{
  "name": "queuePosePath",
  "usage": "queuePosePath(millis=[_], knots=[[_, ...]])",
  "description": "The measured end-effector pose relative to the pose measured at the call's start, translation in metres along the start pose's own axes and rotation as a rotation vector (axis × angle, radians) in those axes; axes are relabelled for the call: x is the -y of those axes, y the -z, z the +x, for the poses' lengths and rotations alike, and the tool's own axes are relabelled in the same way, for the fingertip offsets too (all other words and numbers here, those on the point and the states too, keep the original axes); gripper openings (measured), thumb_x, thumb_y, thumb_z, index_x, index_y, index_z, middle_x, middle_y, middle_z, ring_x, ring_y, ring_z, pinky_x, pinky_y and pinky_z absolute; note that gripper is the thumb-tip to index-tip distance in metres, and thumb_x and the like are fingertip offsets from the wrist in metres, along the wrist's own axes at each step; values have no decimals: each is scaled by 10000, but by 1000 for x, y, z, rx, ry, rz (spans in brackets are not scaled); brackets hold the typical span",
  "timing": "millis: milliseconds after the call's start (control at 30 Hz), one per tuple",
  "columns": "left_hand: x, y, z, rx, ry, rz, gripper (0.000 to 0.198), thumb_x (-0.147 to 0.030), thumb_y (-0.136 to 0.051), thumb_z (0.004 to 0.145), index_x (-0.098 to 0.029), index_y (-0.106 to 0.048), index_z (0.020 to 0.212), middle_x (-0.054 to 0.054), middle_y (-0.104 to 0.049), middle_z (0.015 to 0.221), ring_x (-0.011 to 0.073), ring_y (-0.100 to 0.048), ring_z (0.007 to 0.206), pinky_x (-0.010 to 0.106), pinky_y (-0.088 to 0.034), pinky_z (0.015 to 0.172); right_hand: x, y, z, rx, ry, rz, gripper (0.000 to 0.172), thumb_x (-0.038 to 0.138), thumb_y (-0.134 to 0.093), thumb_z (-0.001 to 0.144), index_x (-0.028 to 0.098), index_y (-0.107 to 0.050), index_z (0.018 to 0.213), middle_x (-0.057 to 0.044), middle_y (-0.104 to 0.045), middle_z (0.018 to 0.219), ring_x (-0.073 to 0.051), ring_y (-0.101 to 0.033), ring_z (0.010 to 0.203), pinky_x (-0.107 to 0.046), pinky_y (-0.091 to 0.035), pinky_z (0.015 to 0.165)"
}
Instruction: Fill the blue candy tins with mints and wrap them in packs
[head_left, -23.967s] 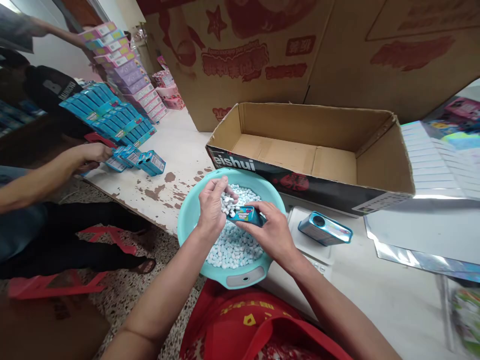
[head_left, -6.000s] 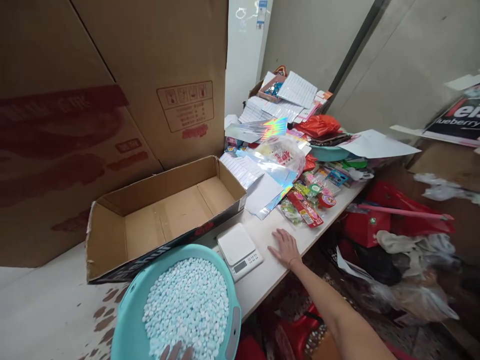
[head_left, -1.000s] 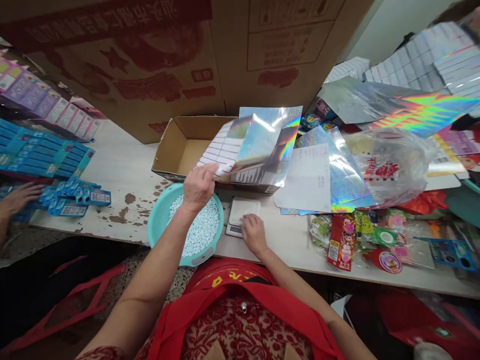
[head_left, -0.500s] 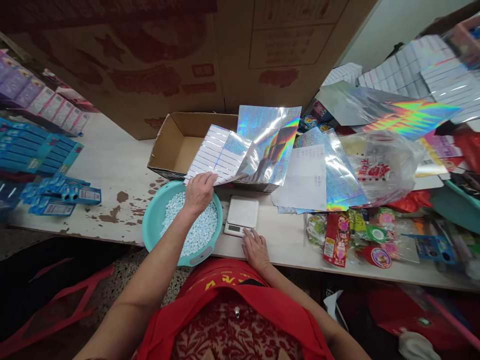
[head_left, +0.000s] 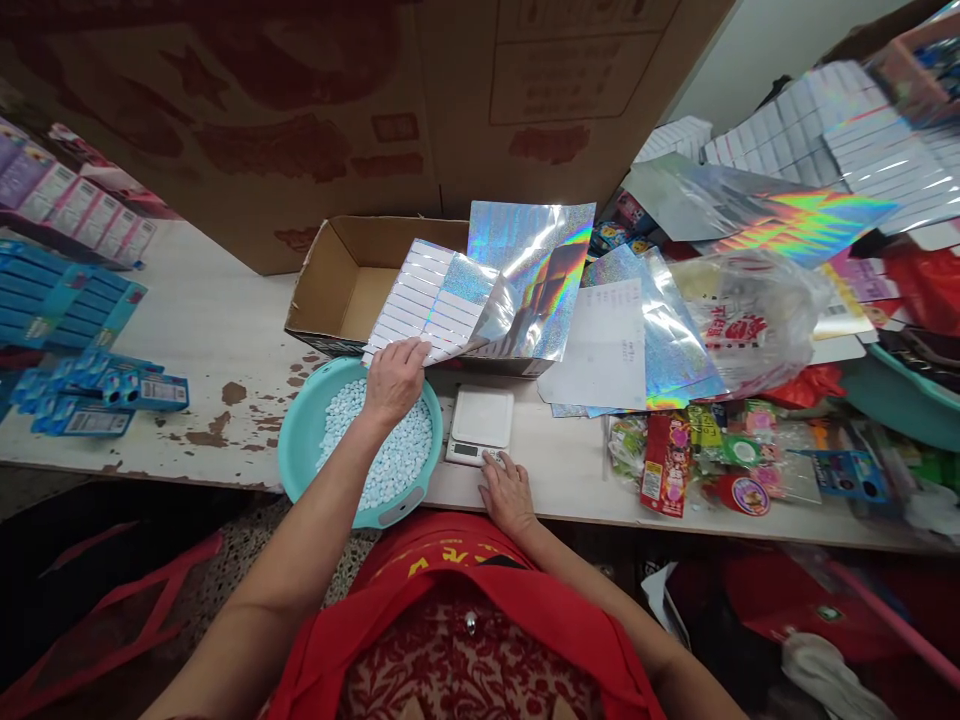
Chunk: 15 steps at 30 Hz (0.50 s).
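Note:
My left hand (head_left: 396, 382) reaches over a turquoise basin (head_left: 298, 440) and grips the near edge of a white sheet with shiny strips (head_left: 412, 290); the thumb's grip is hidden below. Small pale blue pellets (head_left: 394, 455) fill the basin's bottom. At the front of a small white digital scale (head_left: 482, 416), my right hand (head_left: 507, 492) has a fingertip on the button area, its fingers apart and holding nothing. Nothing lies on the scale's plate. A holographic silver sheet (head_left: 536, 270) is partly folded over beside the striped sheet, across an open cardboard box (head_left: 352, 285).
A large carton (head_left: 442, 130) stands behind the box. Blue packages (head_left: 112, 395) lie at the left. To the right are a handwritten paper (head_left: 600, 345), more holographic sheets (head_left: 675, 335), a clear plastic bag (head_left: 757, 320) and colourful candy packets (head_left: 666, 465). The table's front edge runs close to my body.
The view has shifted slightly, so the table's things sit a little more to the left and higher. Both hands keep their places at the sheet and the scale.

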<state>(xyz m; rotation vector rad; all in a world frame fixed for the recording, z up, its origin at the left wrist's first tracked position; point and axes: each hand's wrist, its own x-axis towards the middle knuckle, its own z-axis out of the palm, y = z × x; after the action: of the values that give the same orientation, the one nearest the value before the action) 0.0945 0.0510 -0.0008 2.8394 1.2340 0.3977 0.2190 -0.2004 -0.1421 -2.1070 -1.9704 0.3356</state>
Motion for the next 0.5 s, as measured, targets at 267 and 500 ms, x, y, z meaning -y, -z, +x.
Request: queuePosePath(millis=[267,500], knots=[[-11,10,3,-115,7,-76,411,-289,-524,863,-180,-560,1258,144,-539,1347,334,-410,1301,532,-256,1067,-1,1,-1,-69,-61,41,420,212,-568,820,170,-518,1235,-126,-536,1356,-289,-416,1262,-426,-335,973],[-82,-24,-38,209,81,-716,418,-232,-584,782,-161,-587,1194,136,-547,1338,279,-398,1331,456,-256,1129,-16,-13,-6,-285,-342,99,593,370,-538,861,134,-353,1373,-203,-532,1267,-332,-449,1155,-464,-382,917]])
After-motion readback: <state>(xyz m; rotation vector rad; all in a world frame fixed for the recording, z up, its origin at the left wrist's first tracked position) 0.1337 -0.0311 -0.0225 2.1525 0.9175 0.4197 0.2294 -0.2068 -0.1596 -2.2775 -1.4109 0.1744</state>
